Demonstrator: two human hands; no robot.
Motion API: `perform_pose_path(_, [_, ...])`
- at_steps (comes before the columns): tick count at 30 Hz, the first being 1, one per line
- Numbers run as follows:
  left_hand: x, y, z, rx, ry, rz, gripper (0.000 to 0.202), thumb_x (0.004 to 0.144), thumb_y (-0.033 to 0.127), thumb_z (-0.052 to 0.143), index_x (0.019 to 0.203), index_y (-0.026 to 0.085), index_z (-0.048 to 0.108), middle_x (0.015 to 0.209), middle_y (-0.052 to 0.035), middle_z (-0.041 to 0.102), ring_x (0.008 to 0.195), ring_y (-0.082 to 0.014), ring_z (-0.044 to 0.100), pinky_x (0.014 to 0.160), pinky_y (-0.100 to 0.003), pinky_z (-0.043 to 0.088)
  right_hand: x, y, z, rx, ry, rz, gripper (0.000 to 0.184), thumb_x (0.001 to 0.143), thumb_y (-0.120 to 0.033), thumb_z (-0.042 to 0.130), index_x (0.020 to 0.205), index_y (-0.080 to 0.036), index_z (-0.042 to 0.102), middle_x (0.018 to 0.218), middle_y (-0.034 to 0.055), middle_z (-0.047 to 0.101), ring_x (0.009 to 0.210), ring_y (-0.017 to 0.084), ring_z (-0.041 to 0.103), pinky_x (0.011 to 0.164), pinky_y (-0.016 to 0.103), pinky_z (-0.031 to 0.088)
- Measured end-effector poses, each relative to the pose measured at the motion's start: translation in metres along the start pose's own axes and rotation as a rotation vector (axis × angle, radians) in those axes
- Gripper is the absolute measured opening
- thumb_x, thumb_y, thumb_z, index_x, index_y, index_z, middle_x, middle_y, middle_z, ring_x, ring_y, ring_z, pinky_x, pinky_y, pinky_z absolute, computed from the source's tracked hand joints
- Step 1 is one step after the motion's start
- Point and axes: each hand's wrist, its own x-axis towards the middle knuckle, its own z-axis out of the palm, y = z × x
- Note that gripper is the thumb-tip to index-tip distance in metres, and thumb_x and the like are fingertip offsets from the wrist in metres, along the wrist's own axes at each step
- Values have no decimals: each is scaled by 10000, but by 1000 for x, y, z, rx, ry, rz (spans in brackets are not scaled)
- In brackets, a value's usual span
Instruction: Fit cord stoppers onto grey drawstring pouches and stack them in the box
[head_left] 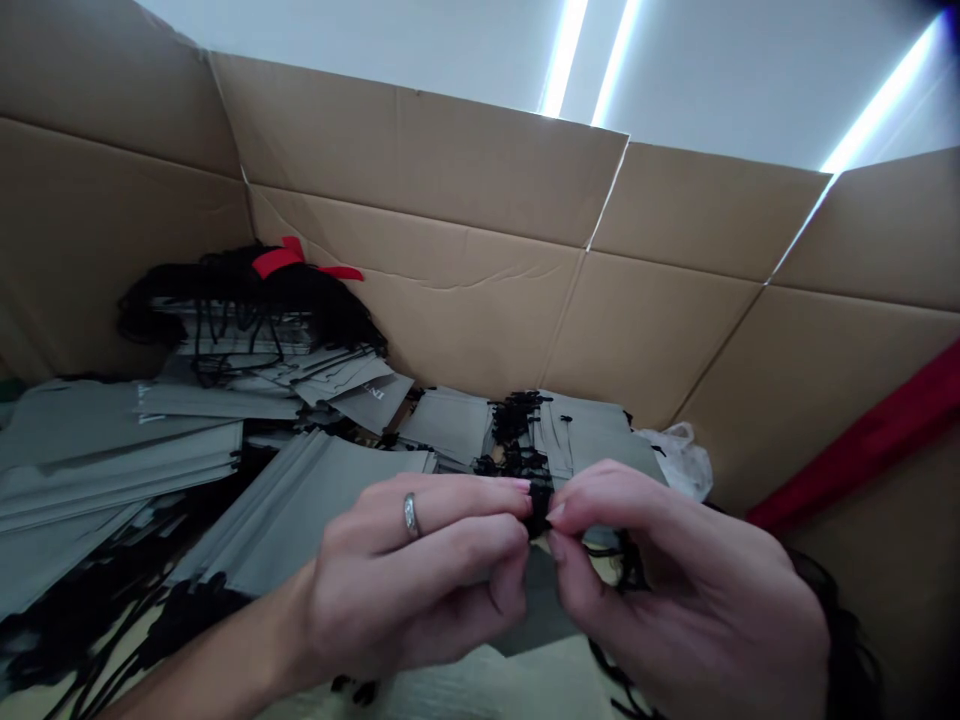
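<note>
My left hand (420, 580) and my right hand (675, 590) meet in the lower middle of the view. Both pinch the same black drawstring cord (537, 510) between thumb and fingertips. A silver ring sits on a finger of my left hand. The cord belongs to a grey fabric pouch (536, 610) that hangs below my fingers, mostly hidden by them. Black cord strands trail down under my right hand.
Stacks of grey drawstring pouches (112, 460) with black cords fill a large cardboard box (465, 250). One bundle at the back left carries a red ribbon (281, 258). A white plastic scrap (682, 455) lies near the right wall; red cloth (862, 440) crosses the right side.
</note>
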Motion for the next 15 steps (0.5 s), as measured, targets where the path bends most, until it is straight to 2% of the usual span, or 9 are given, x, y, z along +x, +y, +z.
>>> perform_pose_path(3, [4,-5,5,-140,61,-12,210,811,56,856,964,170,770,1065,-43,894,858,-145,875,867,-151,721,-5,3,-1,78,-2,96,243,889,-49,728,974,-277,722,862,-62,774,787,107,776,729,188,626])
perform_pose_path(5, [7,-5,8,-231,66,-92,225,823,38,838,975,184,760,1048,-18,887,873,-129,867,853,-133,702,-8,6,-2,80,24,122,249,897,-59,736,988,-291,735,897,-61,782,831,111,780,751,186,625])
perform_pose_path(8, [9,-4,9,-378,-31,-294,328,881,137,887,1171,215,755,1112,-8,863,982,-130,848,922,-145,681,-9,10,-1,37,82,106,264,914,-51,750,1020,-292,744,957,-44,782,897,119,769,814,205,622])
perform_pose_path(10, [8,-4,8,-419,-128,-404,348,944,223,876,1264,251,741,1120,9,850,978,-121,825,909,-155,669,-8,12,0,4,90,63,279,913,-36,756,1039,-285,735,959,-37,773,899,125,761,826,224,620])
perform_pose_path(13, [6,-5,6,-394,-244,-444,152,1054,220,764,1197,272,770,953,56,828,787,-71,751,728,-126,590,-6,12,-1,-13,77,-3,304,911,-15,750,1061,-277,713,933,-30,758,874,138,752,807,256,619])
perform_pose_path(15, [6,-5,5,-377,-252,-428,115,1075,190,728,1153,260,776,884,73,808,718,-50,705,668,-120,533,-8,10,-3,-9,53,15,299,924,-27,746,1083,-279,716,955,-16,762,891,155,756,807,277,623])
